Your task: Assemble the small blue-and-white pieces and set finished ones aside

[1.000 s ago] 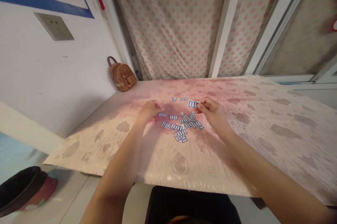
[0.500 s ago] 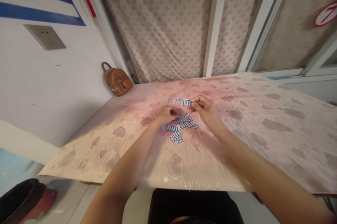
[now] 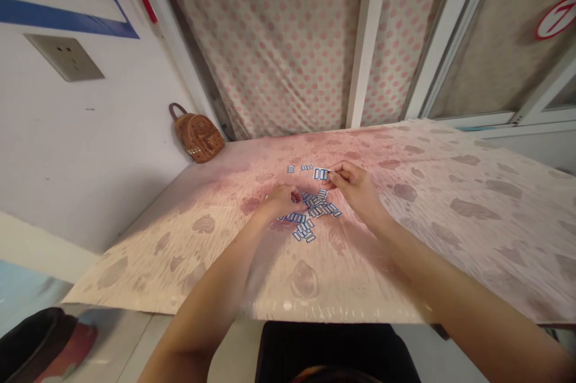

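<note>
My right hand [image 3: 353, 182] pinches a small white card with blue-edged rectangles [image 3: 321, 174] between thumb and fingertips, held just above the table. Lower and to the left, my left hand [image 3: 284, 200] has its fingers curled, with the tips at the edge of a loose pile of small blue-and-white pieces [image 3: 324, 208]. Whatever lies between those fingertips is too small to tell. Nearer to me, more of the same pieces [image 3: 303, 231] overlap in a cluster. Beyond the hands lie two small groups, one on the left [image 3: 291, 169] and one beside it [image 3: 306, 167].
A pink, leaf-patterned cloth [image 3: 450, 251] covers the table. At its far left corner a small brown backpack-shaped bag [image 3: 199, 137] leans by the wall. Behind the table hang dotted curtains [image 3: 279, 41]. A dark bin-like container [image 3: 47, 344] stands on the floor at lower left.
My left hand has shifted slightly down, covering part of the row of pieces below it. The right hand keeps its pinch on the card. The camera view has shifted a little.
</note>
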`<move>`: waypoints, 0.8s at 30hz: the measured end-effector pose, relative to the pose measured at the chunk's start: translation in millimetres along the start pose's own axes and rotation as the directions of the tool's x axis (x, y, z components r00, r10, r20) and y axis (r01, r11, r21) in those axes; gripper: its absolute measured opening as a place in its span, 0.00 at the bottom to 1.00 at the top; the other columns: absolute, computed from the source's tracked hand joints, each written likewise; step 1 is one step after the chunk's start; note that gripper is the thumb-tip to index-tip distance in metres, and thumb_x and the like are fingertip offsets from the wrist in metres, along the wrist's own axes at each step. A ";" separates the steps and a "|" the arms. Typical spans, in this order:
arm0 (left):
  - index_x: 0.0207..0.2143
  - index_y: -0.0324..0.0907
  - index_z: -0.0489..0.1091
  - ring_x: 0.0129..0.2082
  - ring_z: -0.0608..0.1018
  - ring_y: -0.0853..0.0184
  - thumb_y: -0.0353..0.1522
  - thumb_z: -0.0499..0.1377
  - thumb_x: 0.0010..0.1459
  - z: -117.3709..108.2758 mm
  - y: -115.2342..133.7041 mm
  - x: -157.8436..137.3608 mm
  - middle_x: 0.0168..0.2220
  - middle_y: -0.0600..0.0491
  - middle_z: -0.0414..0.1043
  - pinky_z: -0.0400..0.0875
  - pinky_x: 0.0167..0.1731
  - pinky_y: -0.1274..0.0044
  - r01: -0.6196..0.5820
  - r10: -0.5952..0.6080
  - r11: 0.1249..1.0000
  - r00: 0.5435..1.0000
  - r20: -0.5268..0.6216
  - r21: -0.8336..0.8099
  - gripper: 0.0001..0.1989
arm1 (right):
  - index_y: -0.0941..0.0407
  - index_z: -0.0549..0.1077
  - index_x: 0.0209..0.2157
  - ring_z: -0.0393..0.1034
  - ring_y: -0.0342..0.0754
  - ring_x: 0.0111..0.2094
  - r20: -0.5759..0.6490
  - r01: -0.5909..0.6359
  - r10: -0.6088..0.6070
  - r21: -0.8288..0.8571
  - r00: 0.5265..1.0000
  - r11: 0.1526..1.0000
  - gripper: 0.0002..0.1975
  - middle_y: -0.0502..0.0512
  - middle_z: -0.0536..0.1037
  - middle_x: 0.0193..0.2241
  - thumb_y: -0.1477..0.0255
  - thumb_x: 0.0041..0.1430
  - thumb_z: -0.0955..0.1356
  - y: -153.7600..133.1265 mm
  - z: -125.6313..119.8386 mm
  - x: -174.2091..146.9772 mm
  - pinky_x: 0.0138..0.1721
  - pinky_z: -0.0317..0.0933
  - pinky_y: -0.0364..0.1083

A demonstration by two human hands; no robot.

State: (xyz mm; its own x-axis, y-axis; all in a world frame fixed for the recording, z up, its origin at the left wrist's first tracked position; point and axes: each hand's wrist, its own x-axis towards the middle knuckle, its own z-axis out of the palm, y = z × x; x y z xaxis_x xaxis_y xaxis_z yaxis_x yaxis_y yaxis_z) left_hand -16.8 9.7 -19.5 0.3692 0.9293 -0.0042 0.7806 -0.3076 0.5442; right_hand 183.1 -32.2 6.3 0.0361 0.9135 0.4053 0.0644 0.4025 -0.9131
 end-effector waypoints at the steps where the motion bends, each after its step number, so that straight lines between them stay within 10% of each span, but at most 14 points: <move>1: 0.31 0.40 0.75 0.33 0.75 0.66 0.35 0.66 0.45 0.2 0.3 -0.1 0.32 0.53 0.76 0.64 0.30 0.78 -0.003 0.003 1.000 1.000 0.001 -0.019 0.10 | 0.55 0.69 0.29 0.72 0.44 0.26 -0.002 0.002 -0.002 -0.003 1.000 1.000 0.06 0.52 0.77 0.25 0.68 0.56 0.67 1.0 -0.3 0.3 0.29 0.67 0.44; 11: 0.29 0.37 0.73 0.24 0.72 0.71 0.37 0.64 0.49 -5.9 0.6 0.9 0.26 0.53 0.74 0.63 0.25 0.80 -0.230 0.144 0.860 0.966 -0.217 -0.455 0.11 | 0.55 0.73 0.30 0.71 0.47 0.32 0.092 0.031 -0.027 -0.044 0.995 0.999 0.06 0.51 0.76 0.28 0.66 0.54 0.69 6.2 -1.0 1.5 0.37 0.64 0.47; 24: 0.32 0.36 0.74 0.27 0.76 0.71 0.37 0.69 0.45 -10.9 22.3 -10.4 0.29 0.51 0.76 0.69 0.30 0.80 -0.220 0.113 0.605 0.975 -0.191 -0.765 0.15 | 0.56 0.73 0.29 0.68 0.45 0.30 0.155 0.020 -0.010 -0.060 0.988 0.998 0.07 0.51 0.76 0.28 0.67 0.53 0.68 9.8 3.2 -0.8 0.33 0.60 0.46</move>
State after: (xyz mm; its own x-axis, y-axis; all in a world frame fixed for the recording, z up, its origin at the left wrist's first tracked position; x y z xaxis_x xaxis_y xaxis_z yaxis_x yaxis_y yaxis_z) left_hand -8.7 -4.6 1.8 0.3517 0.9106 0.2173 0.0050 -0.2339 0.9722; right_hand 180.5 -28.7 -3.1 -0.1197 0.9075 0.4027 0.1249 0.4162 -0.9007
